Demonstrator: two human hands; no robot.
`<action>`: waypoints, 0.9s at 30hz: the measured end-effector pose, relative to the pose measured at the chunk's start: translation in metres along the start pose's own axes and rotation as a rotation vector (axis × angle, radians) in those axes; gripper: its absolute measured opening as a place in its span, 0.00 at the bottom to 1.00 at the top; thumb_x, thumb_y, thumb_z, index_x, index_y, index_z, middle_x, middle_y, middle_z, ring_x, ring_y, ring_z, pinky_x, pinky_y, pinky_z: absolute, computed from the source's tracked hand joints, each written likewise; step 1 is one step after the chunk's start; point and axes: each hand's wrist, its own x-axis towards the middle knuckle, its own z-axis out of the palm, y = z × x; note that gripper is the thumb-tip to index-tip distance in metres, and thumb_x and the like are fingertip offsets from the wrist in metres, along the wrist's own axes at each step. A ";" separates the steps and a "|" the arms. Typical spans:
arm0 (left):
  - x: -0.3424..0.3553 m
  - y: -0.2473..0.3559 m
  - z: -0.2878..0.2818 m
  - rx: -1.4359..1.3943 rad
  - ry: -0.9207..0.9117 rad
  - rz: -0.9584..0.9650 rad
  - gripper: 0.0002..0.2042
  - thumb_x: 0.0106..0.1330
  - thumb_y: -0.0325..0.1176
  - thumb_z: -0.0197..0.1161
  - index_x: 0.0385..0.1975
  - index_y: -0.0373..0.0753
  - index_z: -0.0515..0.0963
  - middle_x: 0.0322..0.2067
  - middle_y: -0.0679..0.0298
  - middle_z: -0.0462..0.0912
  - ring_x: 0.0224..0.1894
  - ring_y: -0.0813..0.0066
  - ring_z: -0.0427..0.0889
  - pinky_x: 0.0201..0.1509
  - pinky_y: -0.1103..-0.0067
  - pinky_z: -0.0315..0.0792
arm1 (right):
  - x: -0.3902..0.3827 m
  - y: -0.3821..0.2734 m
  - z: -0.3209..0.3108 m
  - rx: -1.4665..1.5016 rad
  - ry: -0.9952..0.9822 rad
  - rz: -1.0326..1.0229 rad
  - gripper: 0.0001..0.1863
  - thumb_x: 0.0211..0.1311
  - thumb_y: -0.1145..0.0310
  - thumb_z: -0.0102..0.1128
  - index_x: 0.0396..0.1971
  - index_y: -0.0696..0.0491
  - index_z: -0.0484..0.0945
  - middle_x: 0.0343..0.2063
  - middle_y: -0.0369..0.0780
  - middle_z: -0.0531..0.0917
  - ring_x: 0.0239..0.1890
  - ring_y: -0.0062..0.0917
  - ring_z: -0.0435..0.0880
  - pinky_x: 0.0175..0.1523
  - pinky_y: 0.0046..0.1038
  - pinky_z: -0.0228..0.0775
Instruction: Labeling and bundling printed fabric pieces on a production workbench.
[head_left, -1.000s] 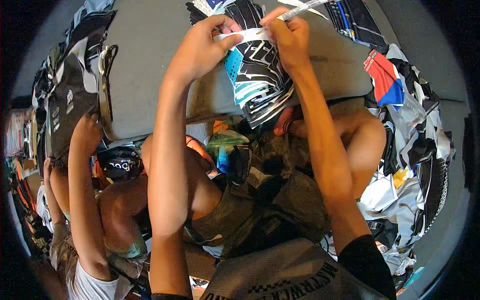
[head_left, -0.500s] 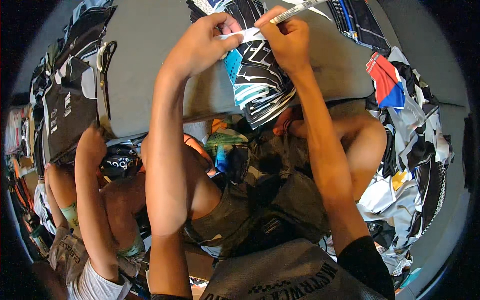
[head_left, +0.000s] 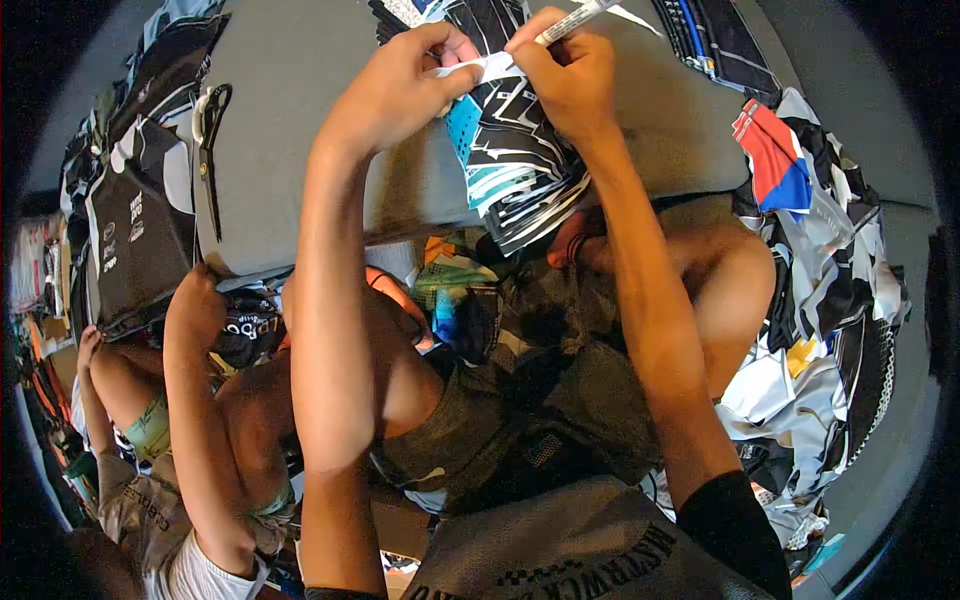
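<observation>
A stack of cut fabric pieces (head_left: 515, 150), patterned in black, white and turquoise, lies over the near edge of the dark grey work surface. My left hand (head_left: 400, 95) is closed in a pinch, thumb and fingers holding the white edge (head_left: 497, 66) of the top piece. From the other side my right hand (head_left: 578, 85) grips a white marker pen (head_left: 577, 20), its top end slanting up to the right. The pen's lower end is at that white edge. My right fingers partly hide the tip.
Scissors (head_left: 208, 135) with dark blades lie left on the grey surface (head_left: 290, 120). A co-worker's hand (head_left: 195, 300) is beside a black printed fabric panel (head_left: 145, 225). Mixed fabric scraps (head_left: 800, 290) pile up on the right. Folded dark pieces (head_left: 715, 45) lie at the far right.
My right hand and the pen have shifted slightly left and up along the white edge. The co-worker's hand at the left has moved a little down and right, and the black panel has shifted.
</observation>
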 end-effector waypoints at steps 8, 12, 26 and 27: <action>0.002 -0.002 -0.003 0.075 -0.027 -0.019 0.04 0.59 0.31 0.57 0.29 0.39 0.73 0.24 0.70 0.70 0.26 0.84 0.66 0.30 0.87 0.62 | 0.002 -0.003 -0.001 0.056 0.043 0.018 0.02 0.47 0.74 0.55 0.19 0.54 0.75 0.14 0.31 0.71 0.15 0.13 0.60 0.22 0.15 0.51; 0.003 -0.003 -0.002 0.069 -0.034 -0.012 0.04 0.59 0.31 0.56 0.29 0.39 0.73 0.24 0.70 0.70 0.26 0.84 0.65 0.30 0.87 0.61 | 0.001 -0.005 -0.002 0.003 0.059 0.083 0.04 0.49 0.74 0.52 0.21 0.55 0.77 0.16 0.32 0.71 0.17 0.13 0.62 0.24 0.14 0.51; 0.003 -0.004 0.000 0.076 -0.027 -0.021 0.03 0.58 0.31 0.56 0.28 0.39 0.72 0.25 0.70 0.70 0.27 0.84 0.65 0.30 0.87 0.61 | 0.005 0.008 0.002 -0.035 0.098 0.028 0.03 0.47 0.76 0.52 0.19 0.56 0.74 0.12 0.32 0.71 0.15 0.16 0.62 0.21 0.15 0.54; 0.003 -0.003 0.000 0.069 -0.027 -0.018 0.03 0.58 0.30 0.56 0.28 0.39 0.72 0.25 0.70 0.70 0.27 0.83 0.65 0.31 0.87 0.61 | 0.005 0.008 0.001 0.000 0.114 0.027 0.03 0.47 0.76 0.53 0.19 0.57 0.75 0.12 0.32 0.71 0.14 0.16 0.62 0.21 0.15 0.54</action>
